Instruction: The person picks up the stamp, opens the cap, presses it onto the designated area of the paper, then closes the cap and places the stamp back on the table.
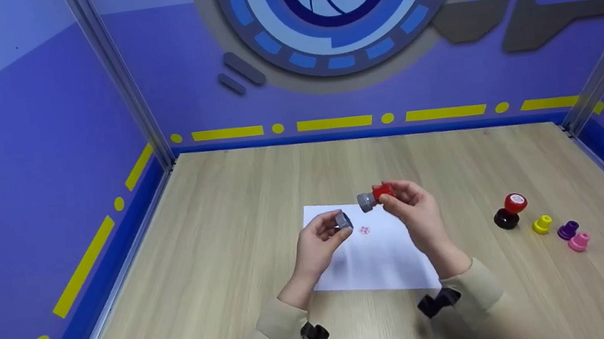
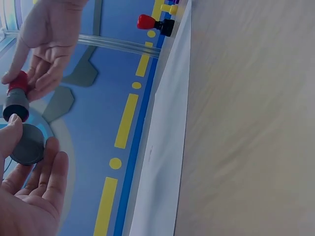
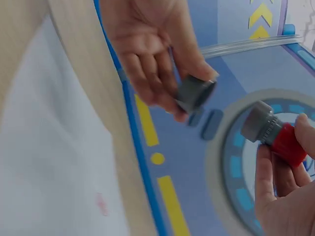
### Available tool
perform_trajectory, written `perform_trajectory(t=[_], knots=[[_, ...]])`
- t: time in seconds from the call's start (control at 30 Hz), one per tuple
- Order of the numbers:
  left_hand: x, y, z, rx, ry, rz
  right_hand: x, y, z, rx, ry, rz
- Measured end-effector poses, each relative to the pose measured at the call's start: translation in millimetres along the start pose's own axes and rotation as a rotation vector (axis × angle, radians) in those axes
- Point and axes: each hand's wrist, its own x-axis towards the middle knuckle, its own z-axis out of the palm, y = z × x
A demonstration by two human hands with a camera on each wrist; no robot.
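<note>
Over the white paper point(image 1: 374, 264), my right hand point(image 1: 420, 215) grips a stamp by its red handle point(image 1: 382, 192); the grey stamp body point(image 1: 365, 202) points left toward the other hand. My left hand point(image 1: 317, 248) pinches a round grey cap point(image 1: 343, 221) between thumb and fingers. In the right wrist view a gap separates the cap point(image 3: 194, 92) from the stamp's grey end point(image 3: 258, 120). A small red stamped mark point(image 1: 365, 231) shows on the paper below. The left wrist view shows the flat face of the cap point(image 2: 28, 144).
On the right of the wooden table point(image 1: 219, 248) stands a red-and-black stamp point(image 1: 515, 202). Beside it are small yellow point(image 1: 543, 224), purple point(image 1: 568, 229) and pink stamps point(image 1: 579, 242). Blue printed walls point(image 1: 317, 104) enclose the back and sides.
</note>
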Motion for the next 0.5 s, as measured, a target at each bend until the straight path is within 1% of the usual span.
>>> perform_trajectory(t=[0.07,0.17,0.3,0.37,0.5], knots=[[-1.2,-0.8,1.7,0.004,-0.005,0.001,-2.9,9,1,0.083,0.007,0.041],[-3.4,-1.0,3.3,0.012,-0.012,-0.014,-6.0,20,3,0.131,0.016,0.087],[-4.9,-0.6,4.6,0.005,-0.021,-0.035,-9.5,30,6,0.141,0.02,0.113],[-4.9,-1.2,4.9,0.004,-0.029,-0.034,-10.9,34,8,0.142,0.013,0.125],[-5.7,-1.8,5.5,0.014,-0.04,-0.039,-13.0,39,9,0.109,-0.012,0.126]])
